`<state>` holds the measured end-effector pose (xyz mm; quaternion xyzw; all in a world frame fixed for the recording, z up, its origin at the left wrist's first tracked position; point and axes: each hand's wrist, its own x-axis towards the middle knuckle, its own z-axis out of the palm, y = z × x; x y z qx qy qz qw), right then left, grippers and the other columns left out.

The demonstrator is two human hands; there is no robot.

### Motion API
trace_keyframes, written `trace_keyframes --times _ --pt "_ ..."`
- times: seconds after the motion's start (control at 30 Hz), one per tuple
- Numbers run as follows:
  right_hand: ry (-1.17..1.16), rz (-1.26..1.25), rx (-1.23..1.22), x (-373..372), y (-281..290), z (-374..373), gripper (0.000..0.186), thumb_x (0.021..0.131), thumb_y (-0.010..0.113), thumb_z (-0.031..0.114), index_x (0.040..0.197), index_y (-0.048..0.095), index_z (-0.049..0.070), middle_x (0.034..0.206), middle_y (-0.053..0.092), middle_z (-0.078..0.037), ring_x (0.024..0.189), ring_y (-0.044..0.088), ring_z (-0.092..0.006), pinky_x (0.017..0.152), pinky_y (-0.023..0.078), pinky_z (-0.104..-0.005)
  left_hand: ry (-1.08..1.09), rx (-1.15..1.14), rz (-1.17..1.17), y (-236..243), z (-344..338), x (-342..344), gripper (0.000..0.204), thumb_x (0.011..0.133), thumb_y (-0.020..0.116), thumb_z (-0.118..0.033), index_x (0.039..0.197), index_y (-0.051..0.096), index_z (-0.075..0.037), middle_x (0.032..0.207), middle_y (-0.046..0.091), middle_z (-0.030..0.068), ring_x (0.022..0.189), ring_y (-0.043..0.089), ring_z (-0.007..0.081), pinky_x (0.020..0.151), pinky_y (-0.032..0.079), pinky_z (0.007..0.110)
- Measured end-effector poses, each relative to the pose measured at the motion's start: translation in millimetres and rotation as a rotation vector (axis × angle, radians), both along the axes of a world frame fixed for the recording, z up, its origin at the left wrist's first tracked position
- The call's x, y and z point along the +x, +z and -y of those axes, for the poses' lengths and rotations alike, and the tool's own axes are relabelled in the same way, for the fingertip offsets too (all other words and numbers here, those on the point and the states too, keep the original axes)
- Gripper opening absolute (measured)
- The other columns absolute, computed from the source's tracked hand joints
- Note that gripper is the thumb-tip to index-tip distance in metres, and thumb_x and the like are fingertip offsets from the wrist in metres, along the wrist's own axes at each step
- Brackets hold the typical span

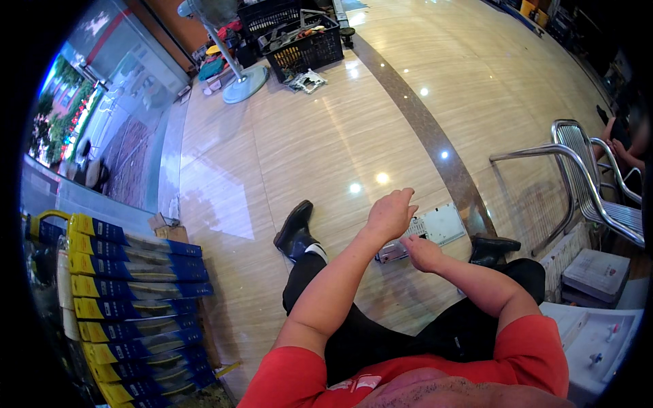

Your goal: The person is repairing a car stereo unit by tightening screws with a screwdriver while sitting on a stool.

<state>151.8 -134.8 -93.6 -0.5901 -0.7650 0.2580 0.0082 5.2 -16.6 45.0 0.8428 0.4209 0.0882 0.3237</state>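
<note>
On the floor between my legs lies a flat white electrical panel box (445, 226), with a row of small switch-like parts (420, 226) near my hands. Above its left end is my left hand (391, 216), fingers bent but apart, with nothing visible between them. Lower and to the right, my right hand (425, 254) is closed, its fingertips pointing left at the box's near edge. Whatever it may grip is too small or hidden to make out. Both hands and forearms cover part of the box's left end.
My black boots (296, 228) stand either side of the box. Stacked blue-and-yellow packages (139, 292) are at left, a metal chair (578, 166) and white basin (592, 340) at right. A fan base (245, 85) and black crate (305, 51) stand farther off; a person (629, 149) sits at far right.
</note>
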Motion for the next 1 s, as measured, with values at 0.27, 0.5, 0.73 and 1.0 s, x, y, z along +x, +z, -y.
trace_keyframes --times 0.27,0.5,0.73,1.0 --pt "-0.003 0.038 0.010 0 0 -1 0.038 0.091 0.052 0.007 0.128 0.052 0.007 0.105 0.063 -0.019 0.091 0.067 -0.0379 0.075 0.054 -0.0492 -0.004 -0.001 0.004 0 0 0 0.039 0.096 0.062 -0.026 0.130 0.057 -0.005 0.117 0.066 0.0212 0.108 0.063 0.0392 0.091 0.052 0.047" --pt "-0.031 0.049 -0.066 -1 4 -3 0.037 0.094 0.050 0.010 0.130 0.052 0.007 0.110 0.063 -0.020 0.094 0.067 -0.0384 0.078 0.054 -0.0495 -0.004 0.009 0.007 -2 0 -1 0.039 0.096 0.062 -0.026 0.129 0.057 -0.005 0.117 0.066 0.0215 0.108 0.063 0.0396 0.090 0.052 0.047" --pt "-0.044 -0.024 0.028 -4 9 0 0.026 0.089 0.053 0.006 0.116 0.052 0.007 0.102 0.062 -0.020 0.090 0.068 -0.0385 0.075 0.054 -0.0511 0.002 0.017 0.009 -4 0 0 0.039 0.096 0.062 -0.026 0.129 0.057 -0.006 0.117 0.066 0.0207 0.107 0.063 0.0393 0.090 0.052 0.047" --pt "-0.018 0.050 0.024 -1 6 -2 0.029 0.087 0.056 0.004 0.115 0.052 0.007 0.100 0.062 -0.019 0.086 0.068 -0.0385 0.071 0.055 -0.0502 0.003 0.019 0.009 -3 1 1 0.038 0.096 0.063 -0.026 0.128 0.058 -0.006 0.115 0.066 0.0210 0.106 0.063 0.0394 0.089 0.052 0.047"
